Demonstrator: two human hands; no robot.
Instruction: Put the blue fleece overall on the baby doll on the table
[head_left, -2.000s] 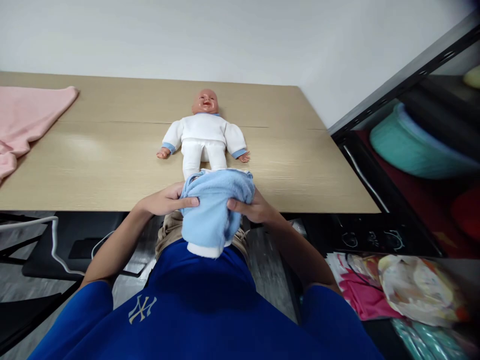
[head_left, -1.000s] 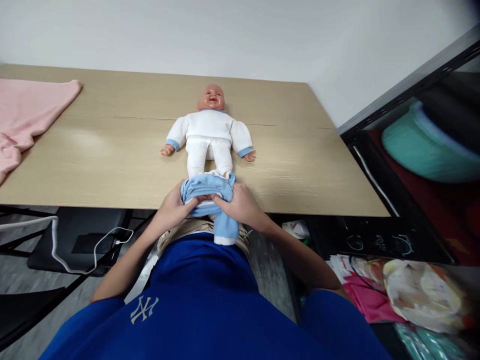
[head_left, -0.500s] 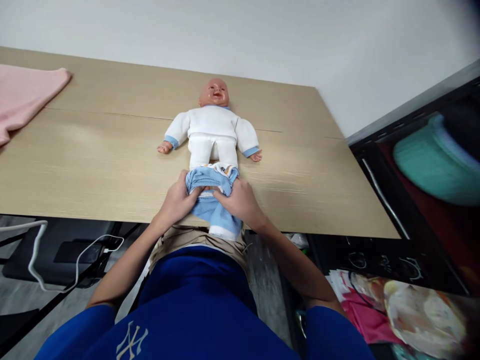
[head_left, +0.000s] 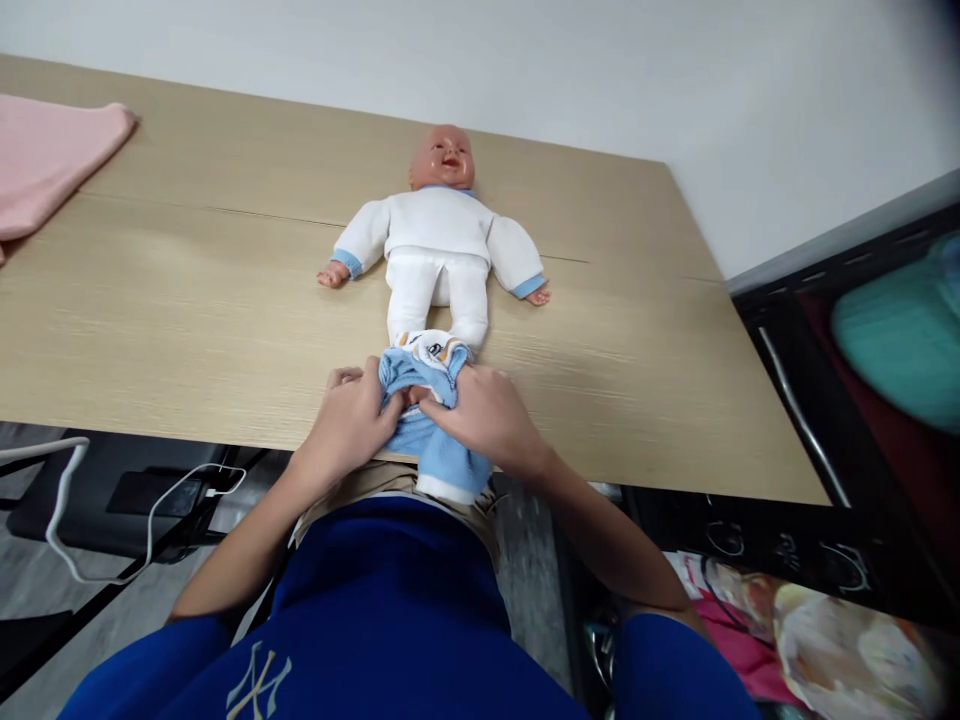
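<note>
A baby doll lies on its back on the table, head away from me, in a white top with blue cuffs over a white body. Light-blue doll pants with a white printed waistband are bunched around its lower legs, one leg part hanging over the table's front edge. My left hand grips the pants from the left, thumb inside the opening. My right hand pinches them from the right, thumb likewise tucked in. Between my thumbs a bit of the doll's foot shows; the rest of the feet is hidden by cloth.
The wooden table ends just in front of my waist. Pink cloth lies at its far left. On the right stands a dark shelf with a teal container. A white cable hangs at lower left, above a black chair.
The pants have been gathered more tightly around the doll's feet, and my thumbs have pushed farther into the opening. More of the foot shows. The view has shifted slightly.
</note>
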